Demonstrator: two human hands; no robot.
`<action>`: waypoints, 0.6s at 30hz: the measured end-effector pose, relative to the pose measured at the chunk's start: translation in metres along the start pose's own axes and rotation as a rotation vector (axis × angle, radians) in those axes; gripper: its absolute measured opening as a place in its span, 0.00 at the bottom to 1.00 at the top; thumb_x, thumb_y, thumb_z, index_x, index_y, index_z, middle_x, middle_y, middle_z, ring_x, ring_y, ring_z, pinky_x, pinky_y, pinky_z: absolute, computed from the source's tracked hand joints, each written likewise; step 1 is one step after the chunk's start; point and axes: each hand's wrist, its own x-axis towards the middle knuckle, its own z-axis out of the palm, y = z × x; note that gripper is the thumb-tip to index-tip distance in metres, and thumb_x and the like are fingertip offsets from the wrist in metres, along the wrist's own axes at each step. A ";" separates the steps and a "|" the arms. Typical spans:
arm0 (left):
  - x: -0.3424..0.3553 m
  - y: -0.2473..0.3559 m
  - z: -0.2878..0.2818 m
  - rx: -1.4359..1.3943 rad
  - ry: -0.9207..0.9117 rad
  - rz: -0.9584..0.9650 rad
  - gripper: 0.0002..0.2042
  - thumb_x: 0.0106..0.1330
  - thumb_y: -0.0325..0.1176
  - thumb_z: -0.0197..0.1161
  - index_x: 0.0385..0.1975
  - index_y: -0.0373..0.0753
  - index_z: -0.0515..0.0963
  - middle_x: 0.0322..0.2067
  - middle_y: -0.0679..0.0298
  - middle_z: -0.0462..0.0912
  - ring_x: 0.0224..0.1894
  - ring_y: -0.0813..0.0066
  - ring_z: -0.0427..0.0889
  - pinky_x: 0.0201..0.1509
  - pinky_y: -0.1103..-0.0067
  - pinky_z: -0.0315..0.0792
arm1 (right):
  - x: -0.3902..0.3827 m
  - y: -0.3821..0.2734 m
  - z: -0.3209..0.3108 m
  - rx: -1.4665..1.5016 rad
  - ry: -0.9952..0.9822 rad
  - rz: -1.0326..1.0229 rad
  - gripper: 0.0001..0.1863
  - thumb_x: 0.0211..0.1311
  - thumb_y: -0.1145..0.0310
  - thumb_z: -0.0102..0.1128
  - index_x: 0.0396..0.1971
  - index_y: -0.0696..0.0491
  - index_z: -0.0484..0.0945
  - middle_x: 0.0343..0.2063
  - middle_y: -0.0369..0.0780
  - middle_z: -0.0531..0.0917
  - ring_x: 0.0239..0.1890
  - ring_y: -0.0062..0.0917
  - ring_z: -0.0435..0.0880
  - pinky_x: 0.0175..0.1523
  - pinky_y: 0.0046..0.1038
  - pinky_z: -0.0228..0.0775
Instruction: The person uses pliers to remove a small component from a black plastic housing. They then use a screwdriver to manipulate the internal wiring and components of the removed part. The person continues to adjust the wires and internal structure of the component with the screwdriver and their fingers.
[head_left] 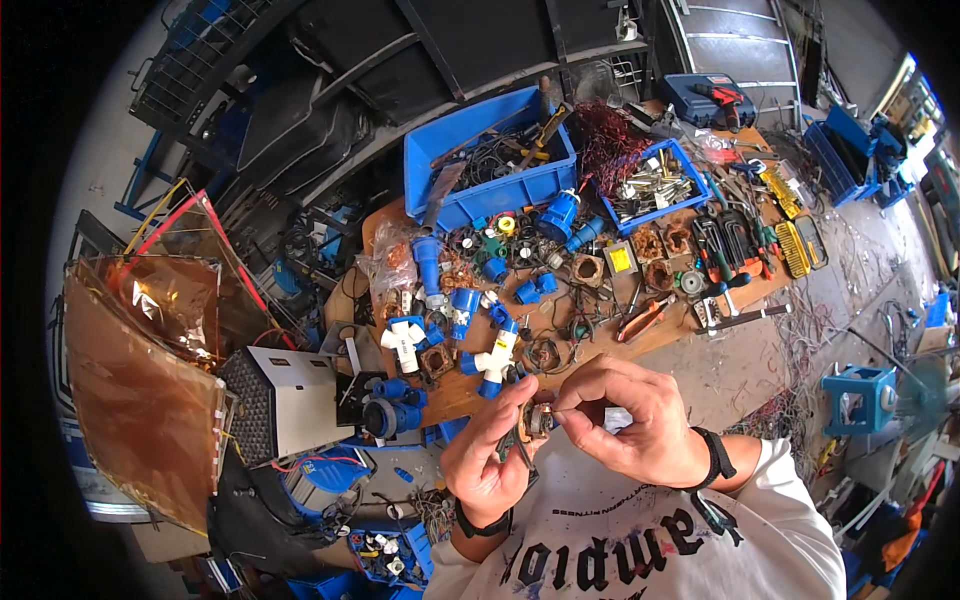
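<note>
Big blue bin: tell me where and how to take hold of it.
Take the big blue bin by its rim at the left and right ends, probably best from the near side. Its open box shape leaves most of that rim bare around the jumbled tools. Keep the left grip clear of the long flat strip crossing the near left corner.

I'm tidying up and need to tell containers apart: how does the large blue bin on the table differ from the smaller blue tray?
The large blue bin is deeper; the smaller blue tray is shallow. The bin holds a dark tangle; the tray holds many small metal pieces. Both are open-topped.
</note>
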 end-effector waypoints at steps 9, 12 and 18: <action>0.002 0.001 -0.007 0.099 -0.068 0.045 0.25 0.56 0.19 0.65 0.56 0.37 0.73 0.51 0.42 0.79 0.53 0.50 0.80 0.53 0.65 0.78 | 0.001 0.002 0.002 -0.041 -0.007 -0.052 0.06 0.55 0.78 0.65 0.32 0.57 0.79 0.30 0.39 0.81 0.27 0.24 0.83 0.31 0.24 0.76; 0.009 0.005 -0.007 0.107 -0.076 0.089 0.27 0.50 0.07 0.56 0.53 0.32 0.75 0.49 0.41 0.80 0.53 0.47 0.81 0.52 0.64 0.79 | 0.001 -0.004 0.000 -0.056 -0.045 0.010 0.06 0.55 0.78 0.65 0.32 0.57 0.77 0.29 0.39 0.80 0.26 0.24 0.83 0.31 0.24 0.76; 0.006 0.006 -0.010 0.223 -0.092 0.077 0.23 0.58 0.22 0.69 0.55 0.39 0.74 0.47 0.45 0.82 0.49 0.52 0.83 0.51 0.66 0.79 | 0.000 -0.002 0.002 -0.071 -0.047 -0.002 0.06 0.55 0.79 0.65 0.32 0.57 0.77 0.29 0.39 0.80 0.27 0.24 0.83 0.32 0.24 0.76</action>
